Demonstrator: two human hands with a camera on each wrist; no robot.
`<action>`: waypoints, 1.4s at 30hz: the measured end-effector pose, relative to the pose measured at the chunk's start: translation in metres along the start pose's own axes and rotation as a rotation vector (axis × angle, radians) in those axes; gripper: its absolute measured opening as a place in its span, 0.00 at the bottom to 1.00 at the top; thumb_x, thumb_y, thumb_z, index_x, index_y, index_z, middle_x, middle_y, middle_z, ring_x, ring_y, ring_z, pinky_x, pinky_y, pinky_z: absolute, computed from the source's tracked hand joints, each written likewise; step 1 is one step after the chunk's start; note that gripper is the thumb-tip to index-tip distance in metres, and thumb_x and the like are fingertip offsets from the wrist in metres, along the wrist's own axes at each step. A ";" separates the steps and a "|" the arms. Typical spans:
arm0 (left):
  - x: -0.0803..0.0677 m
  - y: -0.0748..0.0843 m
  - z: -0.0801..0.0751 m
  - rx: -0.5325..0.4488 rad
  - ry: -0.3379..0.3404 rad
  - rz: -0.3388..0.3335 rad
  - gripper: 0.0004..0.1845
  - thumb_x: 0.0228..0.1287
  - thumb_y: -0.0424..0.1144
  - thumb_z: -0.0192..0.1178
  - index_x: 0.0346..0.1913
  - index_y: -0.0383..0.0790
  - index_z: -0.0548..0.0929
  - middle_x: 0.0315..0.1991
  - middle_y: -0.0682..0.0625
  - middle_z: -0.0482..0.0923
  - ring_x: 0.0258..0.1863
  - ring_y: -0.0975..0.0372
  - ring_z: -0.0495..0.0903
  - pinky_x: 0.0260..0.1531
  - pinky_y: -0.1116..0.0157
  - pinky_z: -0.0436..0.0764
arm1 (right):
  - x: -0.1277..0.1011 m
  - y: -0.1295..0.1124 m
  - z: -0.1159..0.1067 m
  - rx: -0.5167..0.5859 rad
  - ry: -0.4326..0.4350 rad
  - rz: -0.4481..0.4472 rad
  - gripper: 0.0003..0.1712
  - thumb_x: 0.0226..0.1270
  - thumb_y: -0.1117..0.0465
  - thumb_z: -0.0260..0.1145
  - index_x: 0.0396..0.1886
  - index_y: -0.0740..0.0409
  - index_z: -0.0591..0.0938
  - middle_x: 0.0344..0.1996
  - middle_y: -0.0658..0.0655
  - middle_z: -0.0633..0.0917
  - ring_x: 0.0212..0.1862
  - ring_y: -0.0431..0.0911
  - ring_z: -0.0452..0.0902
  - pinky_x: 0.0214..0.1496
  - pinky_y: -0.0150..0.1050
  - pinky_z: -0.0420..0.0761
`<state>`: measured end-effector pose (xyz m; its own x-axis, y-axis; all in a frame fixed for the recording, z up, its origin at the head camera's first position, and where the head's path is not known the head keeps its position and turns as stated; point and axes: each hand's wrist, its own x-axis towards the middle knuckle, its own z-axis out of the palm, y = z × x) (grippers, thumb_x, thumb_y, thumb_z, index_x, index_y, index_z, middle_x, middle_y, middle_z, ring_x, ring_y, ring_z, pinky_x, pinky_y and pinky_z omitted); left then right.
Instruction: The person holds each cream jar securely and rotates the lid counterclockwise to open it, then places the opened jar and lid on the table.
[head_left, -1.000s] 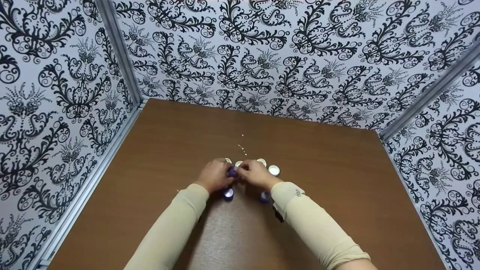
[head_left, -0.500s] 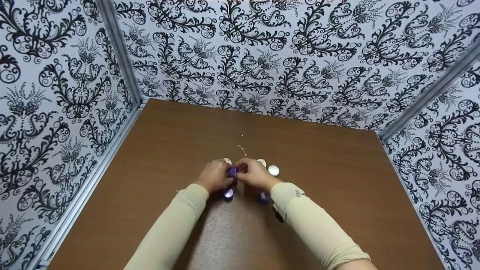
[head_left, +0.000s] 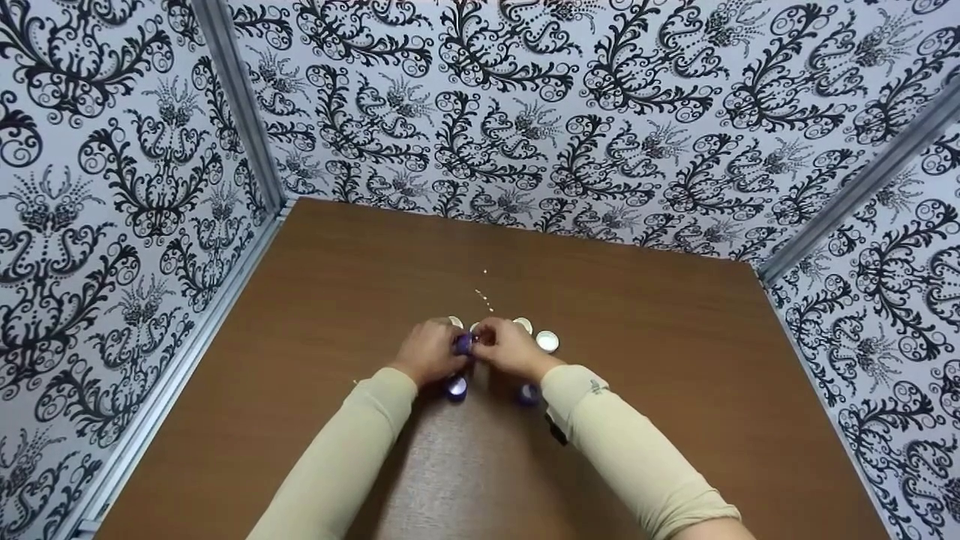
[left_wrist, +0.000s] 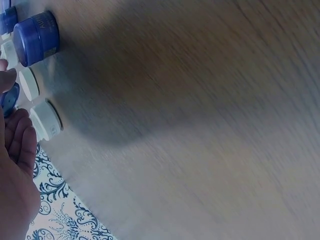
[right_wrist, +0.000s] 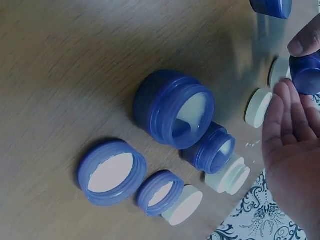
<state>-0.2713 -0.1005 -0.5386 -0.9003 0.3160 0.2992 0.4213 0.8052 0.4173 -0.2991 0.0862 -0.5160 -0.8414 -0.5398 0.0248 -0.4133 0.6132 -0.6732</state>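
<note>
Between both hands is a small blue jar (head_left: 465,344), above the middle of the table. My left hand (head_left: 431,349) grips it from the left with curled fingers. My right hand (head_left: 511,348) has its thumb and fingers at the jar's right side. In the right wrist view, a thumb lies along one side of the jar (right_wrist: 306,75), with right-hand fingers below. The left wrist view catches only part of the held jar (left_wrist: 10,100) beside the left hand's curled fingers. A larger blue jar (head_left: 457,388) stands near the left wrist.
In the right wrist view, a big open blue jar (right_wrist: 175,110), a smaller open blue jar (right_wrist: 212,147) and an open white jar (right_wrist: 230,175) form a row. Beside them lie blue lids and a white lid (right_wrist: 182,205). White crumbs dot the table (head_left: 360,262); patterned walls enclose it.
The right hand's fingers have shifted slightly at the small blue jar, leaving more of the jar showing. The left hand and the things on the table stay where they were.
</note>
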 end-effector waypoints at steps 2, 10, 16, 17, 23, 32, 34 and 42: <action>0.000 0.001 -0.001 0.000 -0.006 -0.016 0.09 0.47 0.43 0.73 0.27 0.44 0.84 0.27 0.52 0.76 0.28 0.55 0.78 0.31 0.53 0.79 | 0.000 0.000 0.000 0.029 -0.001 -0.004 0.13 0.61 0.64 0.68 0.45 0.65 0.82 0.33 0.54 0.85 0.37 0.45 0.81 0.43 0.40 0.80; -0.001 0.003 -0.003 -0.001 -0.018 -0.025 0.11 0.48 0.43 0.74 0.29 0.42 0.84 0.29 0.51 0.77 0.30 0.54 0.80 0.34 0.52 0.80 | 0.000 0.000 0.000 0.046 -0.004 0.006 0.15 0.62 0.63 0.68 0.47 0.65 0.82 0.36 0.55 0.85 0.41 0.47 0.82 0.46 0.43 0.80; 0.000 0.003 -0.004 -0.007 -0.006 0.018 0.12 0.49 0.45 0.75 0.28 0.42 0.83 0.28 0.52 0.76 0.30 0.54 0.79 0.34 0.52 0.79 | -0.001 -0.001 0.000 -0.060 0.027 0.039 0.12 0.70 0.56 0.61 0.39 0.59 0.85 0.31 0.49 0.85 0.34 0.43 0.79 0.40 0.40 0.79; 0.000 0.003 -0.004 -0.003 -0.002 0.026 0.12 0.49 0.45 0.74 0.27 0.42 0.83 0.28 0.52 0.76 0.30 0.54 0.79 0.33 0.52 0.79 | -0.002 -0.001 0.000 -0.070 0.026 0.035 0.12 0.71 0.55 0.61 0.37 0.58 0.86 0.29 0.49 0.84 0.32 0.42 0.78 0.39 0.40 0.78; 0.000 0.002 -0.003 0.011 -0.012 0.033 0.10 0.47 0.43 0.73 0.28 0.43 0.84 0.28 0.51 0.77 0.31 0.53 0.80 0.34 0.52 0.79 | -0.003 -0.001 0.001 -0.003 -0.004 0.002 0.10 0.65 0.60 0.67 0.41 0.61 0.84 0.31 0.50 0.85 0.34 0.42 0.80 0.41 0.39 0.79; -0.002 0.003 -0.004 0.002 -0.012 -0.002 0.10 0.47 0.43 0.73 0.29 0.43 0.83 0.28 0.51 0.77 0.30 0.52 0.80 0.34 0.51 0.80 | -0.003 -0.001 0.001 0.060 -0.005 -0.017 0.16 0.61 0.65 0.69 0.48 0.66 0.81 0.36 0.57 0.86 0.42 0.49 0.83 0.47 0.43 0.80; -0.002 0.003 -0.005 0.003 -0.017 -0.003 0.10 0.46 0.43 0.73 0.29 0.43 0.84 0.28 0.50 0.77 0.31 0.52 0.80 0.34 0.51 0.80 | -0.003 -0.002 0.001 0.061 -0.003 -0.009 0.16 0.62 0.64 0.68 0.48 0.66 0.81 0.36 0.57 0.86 0.42 0.48 0.83 0.47 0.43 0.80; -0.002 0.003 -0.004 0.024 -0.015 0.035 0.10 0.49 0.44 0.73 0.31 0.43 0.85 0.30 0.50 0.78 0.32 0.53 0.80 0.35 0.51 0.80 | -0.003 -0.001 0.001 -0.052 -0.010 0.036 0.11 0.70 0.56 0.61 0.38 0.57 0.86 0.30 0.47 0.83 0.33 0.42 0.77 0.39 0.39 0.77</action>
<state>-0.2684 -0.1007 -0.5346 -0.8867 0.3516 0.3002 0.4500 0.8054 0.3858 -0.2960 0.0865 -0.5168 -0.8528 -0.5222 -0.0066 -0.4002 0.6615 -0.6343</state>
